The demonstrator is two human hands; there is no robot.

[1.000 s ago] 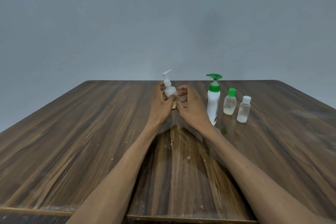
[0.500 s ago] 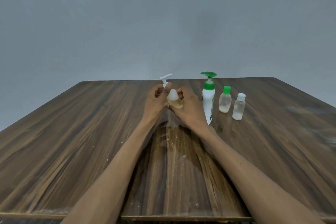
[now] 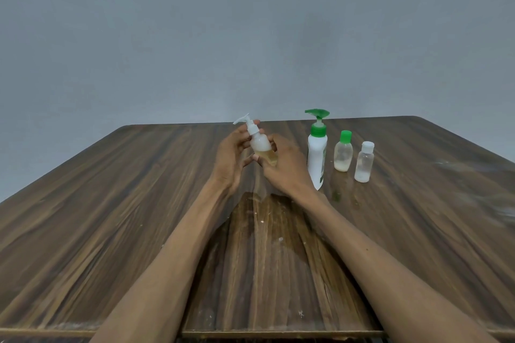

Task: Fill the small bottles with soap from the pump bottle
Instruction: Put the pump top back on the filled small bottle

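Observation:
A small clear bottle with a white pump top and yellowish liquid at its bottom is held tilted to the left above the table. My right hand grips its lower body. My left hand has its fingers at the white pump collar. To the right stands the white soap pump bottle with a green pump head. Beside it stand a small clear bottle with a green cap and a small clear bottle with a white cap, each with a little liquid at the bottom.
The wooden table has a darker panel in the middle near me with white specks. A grey wall rises behind the far edge. Pale smears mark the table's right side.
The small pump-top bottle has been lifted a little and tilted further left. My left fingers have shifted on its neck; the view has shifted slightly.

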